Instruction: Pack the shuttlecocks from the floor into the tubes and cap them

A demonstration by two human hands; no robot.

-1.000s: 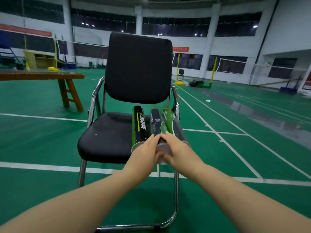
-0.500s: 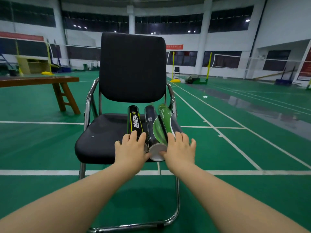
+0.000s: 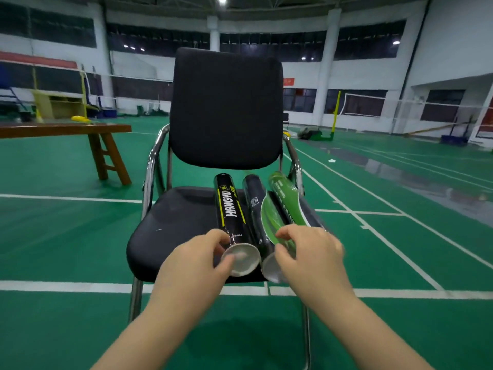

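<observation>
Shuttlecock tubes [image 3: 250, 222] are lying three abreast on the right half of the black seat [image 3: 173, 222] of a chrome-framed chair [image 3: 226, 108], their far ends pointing at the backrest and their near ends reaching the front edge. The black tube [image 3: 230, 209], with its yellow stripe and white lettering, is sitting on the left, touching the middle tube [image 3: 256, 206], which is dark with a green label. The green tube [image 3: 284, 198] is lying on the right, angled slightly outward.

The left grip [image 3: 197, 260] is grasping the black tube's near end, fingers on top and thumb curling by its pale cap [image 3: 244, 259]. The right grip [image 3: 312, 257], somewhat blurred, is pinching the middle tube's near end between curled fingers and thumb, hiding the green tube's near end.

A wooden bench [image 3: 64, 128] is standing well apart on the green court floor [image 3: 66, 236] to the left.
</observation>
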